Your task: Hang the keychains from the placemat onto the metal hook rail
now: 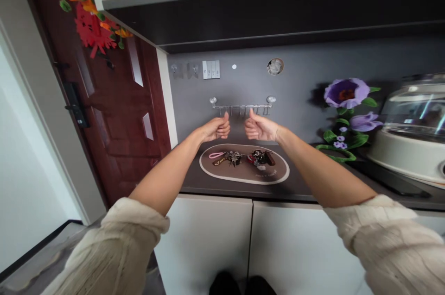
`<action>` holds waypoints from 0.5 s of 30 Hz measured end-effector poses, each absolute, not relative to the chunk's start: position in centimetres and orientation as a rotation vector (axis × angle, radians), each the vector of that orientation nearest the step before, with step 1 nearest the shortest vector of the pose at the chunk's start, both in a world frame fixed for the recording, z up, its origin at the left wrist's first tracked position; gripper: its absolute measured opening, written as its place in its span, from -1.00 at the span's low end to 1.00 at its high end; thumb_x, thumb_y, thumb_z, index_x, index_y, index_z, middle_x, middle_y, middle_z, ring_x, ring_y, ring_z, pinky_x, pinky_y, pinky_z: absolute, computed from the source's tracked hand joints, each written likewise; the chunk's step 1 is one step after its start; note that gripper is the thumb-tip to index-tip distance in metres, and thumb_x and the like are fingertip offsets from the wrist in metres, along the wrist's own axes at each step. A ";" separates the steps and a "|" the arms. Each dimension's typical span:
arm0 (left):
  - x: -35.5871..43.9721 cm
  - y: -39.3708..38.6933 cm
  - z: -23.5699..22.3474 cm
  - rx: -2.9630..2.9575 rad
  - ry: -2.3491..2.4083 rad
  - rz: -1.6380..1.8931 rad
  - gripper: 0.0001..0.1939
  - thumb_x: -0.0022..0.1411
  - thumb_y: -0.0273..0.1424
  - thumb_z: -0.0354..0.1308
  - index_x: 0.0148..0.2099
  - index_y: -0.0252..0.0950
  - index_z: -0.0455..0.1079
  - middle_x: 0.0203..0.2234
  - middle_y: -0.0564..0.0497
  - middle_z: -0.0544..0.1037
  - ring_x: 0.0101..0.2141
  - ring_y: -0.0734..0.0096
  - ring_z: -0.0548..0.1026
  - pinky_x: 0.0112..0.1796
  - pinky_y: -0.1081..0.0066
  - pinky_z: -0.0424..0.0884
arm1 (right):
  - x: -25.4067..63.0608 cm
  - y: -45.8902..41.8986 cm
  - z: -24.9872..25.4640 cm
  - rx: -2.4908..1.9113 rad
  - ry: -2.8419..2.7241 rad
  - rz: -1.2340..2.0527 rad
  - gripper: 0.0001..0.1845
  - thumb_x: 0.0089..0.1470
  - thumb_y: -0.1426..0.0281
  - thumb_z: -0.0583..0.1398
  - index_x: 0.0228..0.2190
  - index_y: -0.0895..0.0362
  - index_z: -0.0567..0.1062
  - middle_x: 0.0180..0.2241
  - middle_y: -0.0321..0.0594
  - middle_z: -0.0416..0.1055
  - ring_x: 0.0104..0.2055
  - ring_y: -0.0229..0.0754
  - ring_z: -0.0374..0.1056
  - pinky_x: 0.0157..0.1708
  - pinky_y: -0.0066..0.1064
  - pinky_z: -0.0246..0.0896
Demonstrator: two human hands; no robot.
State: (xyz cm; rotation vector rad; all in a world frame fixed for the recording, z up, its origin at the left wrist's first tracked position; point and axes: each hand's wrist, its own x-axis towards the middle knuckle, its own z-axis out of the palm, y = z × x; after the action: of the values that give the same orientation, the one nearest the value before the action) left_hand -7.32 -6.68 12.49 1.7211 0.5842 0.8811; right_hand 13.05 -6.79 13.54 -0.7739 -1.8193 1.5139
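Left hand (217, 129) and right hand (260, 128) both curled into empty fists, thumbs up, side by side above the oval mat (243, 175), not touching it. Left key bunch (231, 158) and right key bunch (261, 158) lie on the mat, just apart. Mat sits close to the counter's (194, 179) front edge. Hook rail (241, 107) on wall directly behind the hands.
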 end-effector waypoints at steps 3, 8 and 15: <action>-7.1 -6.5 11.0 1.572 0.652 0.936 -0.39 -0.05 0.19 -0.28 -0.71 -0.26 -0.16 -0.83 0.16 -0.11 -0.72 0.65 -0.03 -0.62 0.46 0.01 | 13.1 -6.6 11.5 -0.744 -1.678 1.526 -0.36 -0.15 -0.21 -0.20 -0.77 0.11 -0.03 -0.81 -0.43 -0.16 -0.74 -0.41 -0.19 -0.72 -0.51 -0.16; -7.4 -5.7 6.0 1.387 0.699 0.913 -0.36 -0.15 0.27 -0.38 -0.73 -0.24 -0.15 -0.85 0.14 -0.13 -0.75 0.62 -0.06 -0.65 0.46 -0.07 | 13.6 -6.7 6.7 -0.776 -1.544 1.638 -0.32 -0.23 -0.26 -0.28 -0.79 0.11 -0.14 -0.83 -0.43 -0.24 -0.76 -0.43 -0.28 -0.77 -0.53 -0.30; -7.8 -5.5 2.6 1.316 0.696 0.899 -0.35 -0.19 0.29 -0.44 -0.74 -0.23 -0.16 -0.87 0.15 -0.13 -0.78 0.64 -0.09 -0.68 0.46 -0.10 | 14.4 -6.8 3.9 -0.784 -1.475 1.689 -0.31 -0.23 -0.26 -0.24 -0.79 0.12 -0.16 -0.83 -0.44 -0.25 -0.76 -0.44 -0.30 -0.76 -0.54 -0.34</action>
State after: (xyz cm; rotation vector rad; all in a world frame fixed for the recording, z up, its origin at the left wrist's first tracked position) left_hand -7.84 -5.47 2.64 1.3161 0.6962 0.8986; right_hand 14.39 -6.76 3.95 -0.7838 -1.4751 1.6888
